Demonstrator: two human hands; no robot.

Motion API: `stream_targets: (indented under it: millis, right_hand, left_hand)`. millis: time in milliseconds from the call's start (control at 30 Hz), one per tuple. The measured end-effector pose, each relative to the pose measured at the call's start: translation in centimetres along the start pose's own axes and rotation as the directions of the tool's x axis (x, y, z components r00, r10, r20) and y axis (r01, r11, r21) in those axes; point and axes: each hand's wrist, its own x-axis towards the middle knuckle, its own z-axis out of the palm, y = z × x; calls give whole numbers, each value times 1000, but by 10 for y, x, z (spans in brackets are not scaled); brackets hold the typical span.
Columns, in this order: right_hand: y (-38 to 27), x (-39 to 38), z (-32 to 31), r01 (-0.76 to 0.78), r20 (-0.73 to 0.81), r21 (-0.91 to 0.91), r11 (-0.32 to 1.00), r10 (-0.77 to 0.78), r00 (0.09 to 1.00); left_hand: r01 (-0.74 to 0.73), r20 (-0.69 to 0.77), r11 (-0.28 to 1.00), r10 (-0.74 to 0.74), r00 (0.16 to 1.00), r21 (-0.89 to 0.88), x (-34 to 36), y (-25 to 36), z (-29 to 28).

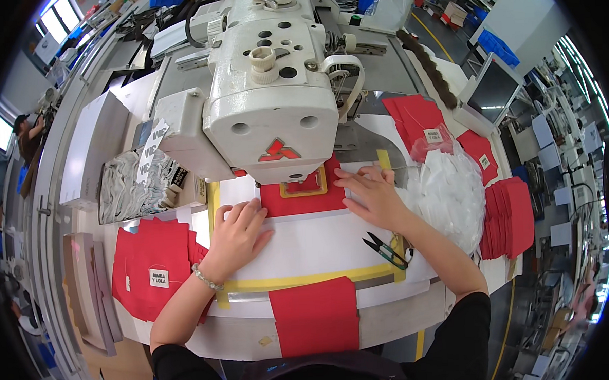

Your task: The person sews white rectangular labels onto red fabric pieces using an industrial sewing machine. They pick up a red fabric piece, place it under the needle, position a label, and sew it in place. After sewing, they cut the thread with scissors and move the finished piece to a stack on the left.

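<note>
A red fabric piece (274,203) lies flat on the white work surface (307,244) below the head of a large white sewing machine (274,116). A yellow rectangular frame (325,189) rests on the fabric, partly hidden by the machine head. My left hand (237,230) lies at the fabric's left edge, palm down with fingers stretched. On the other side, my right hand (373,195) has its fingertips at the fabric's right edge, fingers apart. Neither hand grips anything. Dark thread snips (387,250) with a green part lie near my right wrist.
Labelled red pieces (145,265) are piled at left, below a box of white labels (131,187). A red stack (315,316) sits at the front edge. On the right are a white plastic-filled bag (447,197), another red stack (508,215) and a screen (494,90).
</note>
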Motion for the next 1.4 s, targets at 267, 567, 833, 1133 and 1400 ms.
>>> stream_targets:
  millis: [267,567,833,1133,1400]
  right_hand:
    - [-16,-17,0,126,-38,-160,979,-134,990]
    - [-26,-28,-3,99,14,-200,975,-98,995]
    - [-25,-30,-3,102,8,-190,977,-102,995]
    - [-30,-31,-4,92,12,-203,975,-92,996]
    - [-29,-31,-3,90,12,-193,977,-89,996]
  left_hand:
    - [-14,-15,999,15,1000,30,-3,0,1]
    - [-11,-18,999,12,1000,49,-3,1,3]
    - [16,-2,997,-16,1000,77,-1,-7,-13]
    - [511,-228,841,-469,853,181,-8,-114,-55]
    - [600,-200,777,-568,798,190,-9,-124,-45]
